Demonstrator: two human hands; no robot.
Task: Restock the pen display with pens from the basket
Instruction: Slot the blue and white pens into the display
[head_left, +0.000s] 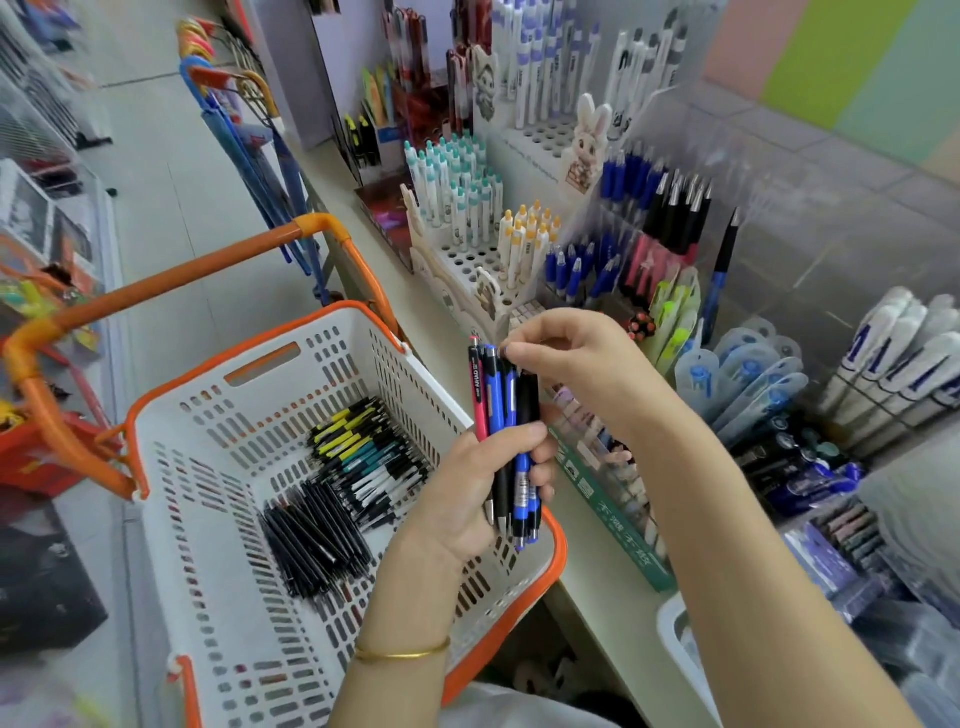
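Here's the left hand (467, 488), fingers wrapped round a bundle of pens (501, 400), holding it above the near right corner of the basket (558, 540); the bundle stands close to upright, click ends up, tips poking out below the fist; one pink-red barrel sits on its left edge, with blue and black ones beside it. The right hand (587, 369) is on top of it, fingers (519, 353) curled in a pinch at the upper end of the bundle; it looks like one dark pen being singled out, though which exactly I cannot tell.

Now the relation that matters: the pen display (649, 218) lies beyond and to the right of that pinch, up on the tabletop (597, 597), with its blue pens (576, 270) in the nearer row and its black pens (680, 208) behind; the right hand is plainly the nearer one, while the left sits on the basket side. The pinched pen's long axis runs up and down, roughly matching the stocked pens; so, by my reading, a straight upward draw clears the fist, then a carry forward and right, tip first into a compartment, with little turning needed.

Plenty left to do; a heap of loose pens (337, 493) lies flat on the basket floor, well below the left hand.
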